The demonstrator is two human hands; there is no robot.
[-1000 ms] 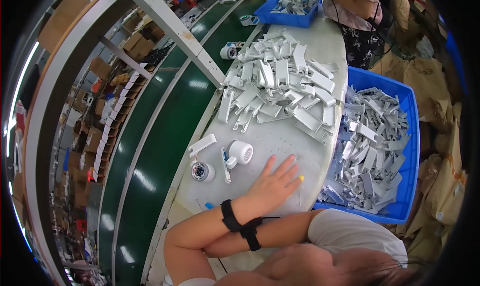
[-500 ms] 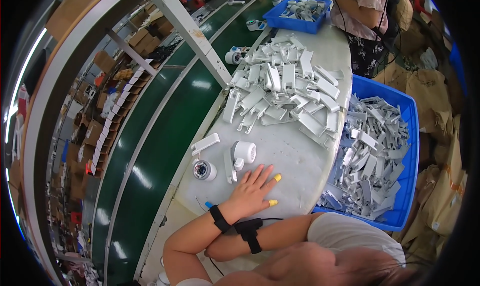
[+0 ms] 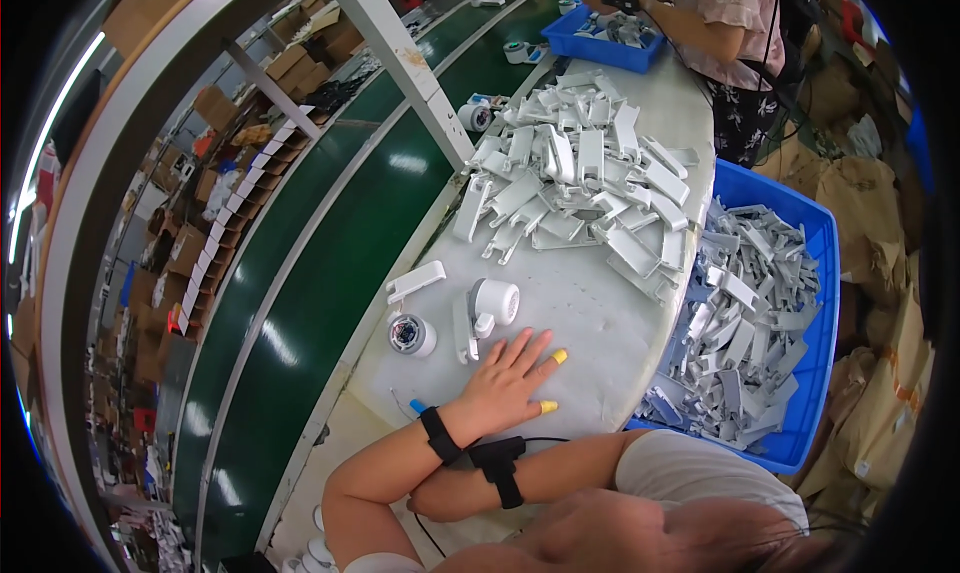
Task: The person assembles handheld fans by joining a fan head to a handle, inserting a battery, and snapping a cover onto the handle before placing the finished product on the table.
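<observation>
My left hand [image 3: 508,381] lies flat, palm down, on the pale worktable [image 3: 590,323], its fingers spread. Yellow tape or covers wrap two of its fingertips, and nothing is in it. Just beyond its fingers stands a white round housing [image 3: 495,301] with a slim bracket beside it. To the left a second round housing [image 3: 411,335] shows its inner parts, and a loose white cover [image 3: 416,281] lies behind. My right hand [image 3: 448,499] rests under the crossed left forearm; its fingers are hidden. A small blue item [image 3: 417,406] pokes out by my left wrist.
White plastic covers form a heap [image 3: 590,173] farther along the table. A blue bin [image 3: 825,323] full of similar parts stands at the right. Left runs a green conveyor [image 3: 330,243] behind a metal post [image 3: 410,63]. Another person [image 3: 725,33] works at a blue tray [image 3: 600,51].
The view has shifted slightly. My hands stay where they were. At the far end, the other person's hands have moved left, over the blue tray.
</observation>
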